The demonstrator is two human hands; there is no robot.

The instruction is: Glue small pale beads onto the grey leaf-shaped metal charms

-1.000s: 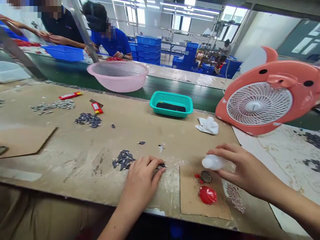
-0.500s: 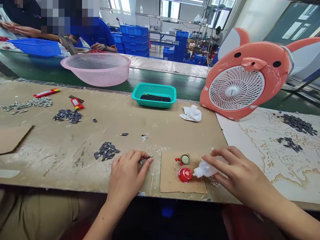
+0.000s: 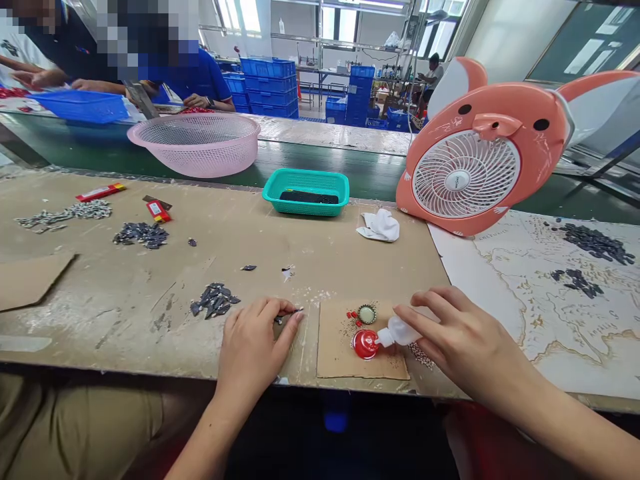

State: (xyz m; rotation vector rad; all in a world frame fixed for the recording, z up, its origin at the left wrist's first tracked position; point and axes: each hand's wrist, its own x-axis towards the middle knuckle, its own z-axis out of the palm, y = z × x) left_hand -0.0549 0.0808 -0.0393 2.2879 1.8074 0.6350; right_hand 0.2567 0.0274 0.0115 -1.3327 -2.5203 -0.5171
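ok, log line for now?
left hand: holds dark chip | right hand: holds white bottle | tip: at red cap

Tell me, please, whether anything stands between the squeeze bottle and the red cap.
Nothing visible does: the nozzle of the white squeeze bottle, held in the right hand, points straight at the red cap on the cardboard. The crown cap lies farther up, clear of that line.
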